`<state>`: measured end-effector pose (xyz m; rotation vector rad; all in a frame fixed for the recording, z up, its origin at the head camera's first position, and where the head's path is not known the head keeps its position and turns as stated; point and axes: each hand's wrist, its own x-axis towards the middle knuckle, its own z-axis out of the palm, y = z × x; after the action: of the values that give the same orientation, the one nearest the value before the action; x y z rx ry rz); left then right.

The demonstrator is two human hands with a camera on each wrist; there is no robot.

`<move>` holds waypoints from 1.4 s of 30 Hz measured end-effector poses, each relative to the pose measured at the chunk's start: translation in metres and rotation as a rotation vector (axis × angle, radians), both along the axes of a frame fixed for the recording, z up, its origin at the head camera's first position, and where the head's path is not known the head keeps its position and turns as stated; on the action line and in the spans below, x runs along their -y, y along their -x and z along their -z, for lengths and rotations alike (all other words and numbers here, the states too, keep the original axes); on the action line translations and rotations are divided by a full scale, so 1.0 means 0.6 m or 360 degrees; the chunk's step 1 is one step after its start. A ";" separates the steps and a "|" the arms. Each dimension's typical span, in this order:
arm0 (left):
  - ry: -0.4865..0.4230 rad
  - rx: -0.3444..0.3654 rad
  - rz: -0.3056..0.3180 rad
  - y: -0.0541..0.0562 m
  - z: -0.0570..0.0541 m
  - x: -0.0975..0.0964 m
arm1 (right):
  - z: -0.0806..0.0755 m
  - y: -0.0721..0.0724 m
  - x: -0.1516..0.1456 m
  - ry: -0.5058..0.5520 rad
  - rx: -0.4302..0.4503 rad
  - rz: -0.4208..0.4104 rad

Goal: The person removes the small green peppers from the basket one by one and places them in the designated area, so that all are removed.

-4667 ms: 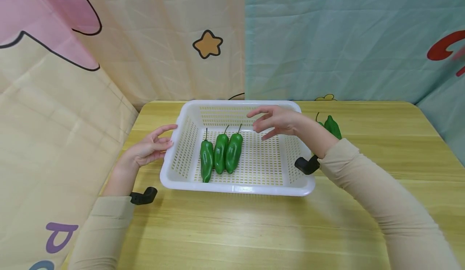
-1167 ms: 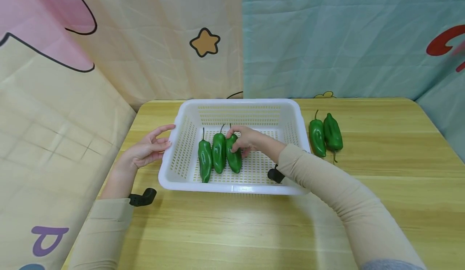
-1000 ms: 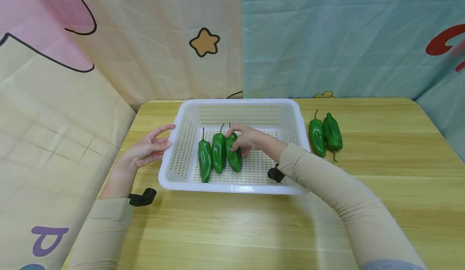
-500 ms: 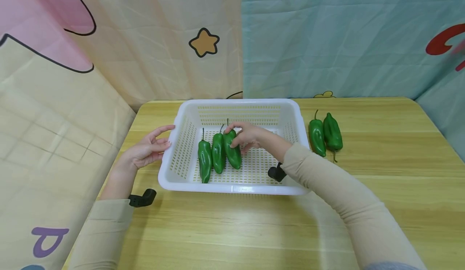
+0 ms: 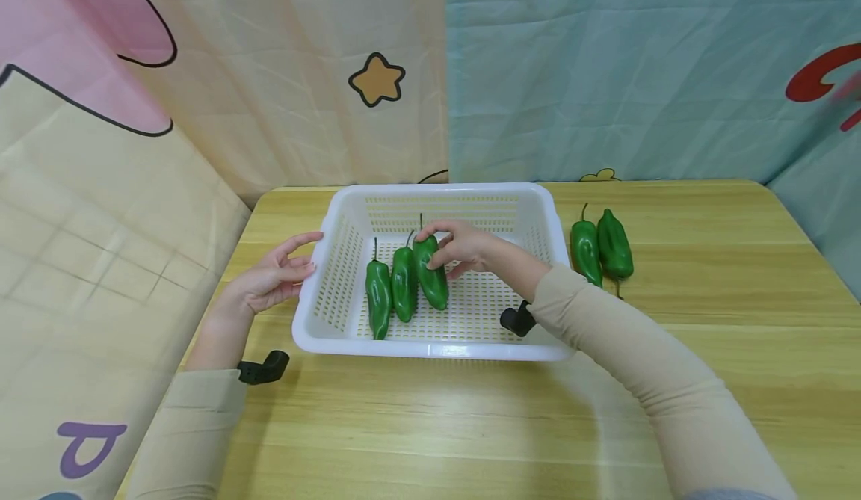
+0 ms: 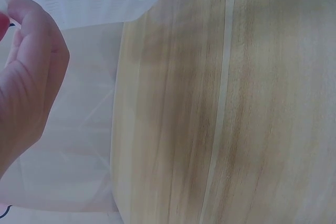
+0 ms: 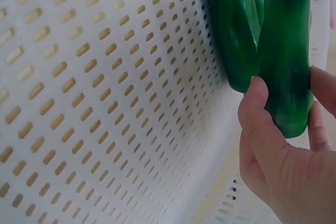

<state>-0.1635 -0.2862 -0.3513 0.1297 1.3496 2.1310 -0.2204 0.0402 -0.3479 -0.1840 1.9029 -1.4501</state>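
A white perforated plastic basket [image 5: 430, 349] stands on the table, with green peppers inside. My right hand [image 5: 467, 248] pinches the rightmost green pepper [image 5: 433, 287] between thumb and fingers. In the right wrist view that pepper [image 7: 286, 40] tilts up above the basket floor, stem end out of sight. Two more green peppers, the middle one [image 5: 404, 287] and the left one [image 5: 380, 302], lie side by side to its left. My left hand [image 5: 272, 274] holds the basket's left rim with its fingertips. In the left wrist view, my left hand [image 6: 37, 61] is partly cut off.
Outside the basket on the right, two green peppers lie close together on the wooden table [image 5: 417, 425], one on the left [image 5: 586, 250] and one on the right [image 5: 615, 246]. Printed cloth [image 5: 572, 74] hangs behind the table and along its left side.
My right hand came down from above the basket's right half and took hold of the rightmost pepper. Over the last second it has raised that pepper slightly. My left hand stayed put.
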 end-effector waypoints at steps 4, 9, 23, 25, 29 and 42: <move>-0.0003 -0.0005 0.0004 0.000 0.001 0.000 | -0.008 -0.003 -0.003 0.0066 -0.0009 0.0018; -0.0007 0.0002 0.0002 0.001 0.002 0.001 | -0.019 -0.005 -0.007 0.0127 -0.0008 0.0036; -0.0021 -0.0008 0.0022 0.001 0.001 0.003 | -0.039 -0.009 -0.019 0.0209 -0.0012 0.0041; -0.0015 -0.0011 0.0022 0.001 0.001 0.003 | -0.042 -0.010 -0.020 0.0216 -0.0017 0.0041; -0.0003 -0.0011 0.0018 0.001 0.001 0.003 | -0.051 -0.014 -0.023 0.0243 -0.0025 0.0045; 0.0005 0.0010 0.0007 0.002 -0.001 0.001 | -0.076 -0.029 -0.031 0.0349 -0.0038 0.0025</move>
<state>-0.1646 -0.2867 -0.3508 0.1240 1.3481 2.1238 -0.2033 0.0586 -0.3024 -0.2900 1.7649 -1.6730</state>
